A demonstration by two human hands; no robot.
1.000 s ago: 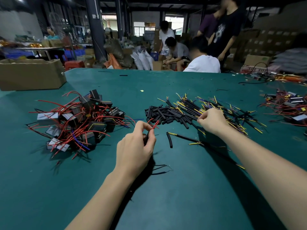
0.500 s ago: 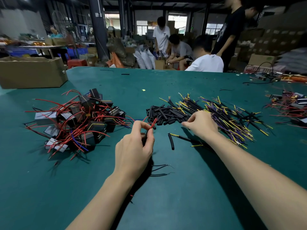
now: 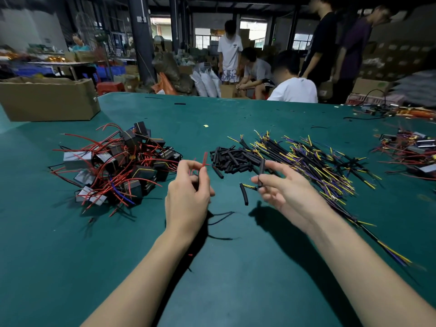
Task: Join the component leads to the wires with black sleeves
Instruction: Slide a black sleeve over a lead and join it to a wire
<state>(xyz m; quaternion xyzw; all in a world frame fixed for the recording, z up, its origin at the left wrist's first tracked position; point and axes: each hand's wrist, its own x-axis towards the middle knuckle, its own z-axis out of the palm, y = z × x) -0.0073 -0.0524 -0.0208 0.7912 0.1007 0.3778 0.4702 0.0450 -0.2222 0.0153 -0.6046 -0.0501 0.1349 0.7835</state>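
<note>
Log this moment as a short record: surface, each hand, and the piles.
surface: green table
left hand: pinches red leads, ends up
right hand: pinches one black sleeve, raised off the table
component pile: left of the hands, red leads tangled
sleeve pile: centre, beyond the hands
wire pile: right, yellow and purple ends
loose sleeve: on the table between the hands

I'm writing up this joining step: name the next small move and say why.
Probably bring the black sleeve pinched in the right hand across to the red lead the left hand holds upright: the two are apart, with nothing threaded yet.
</note>
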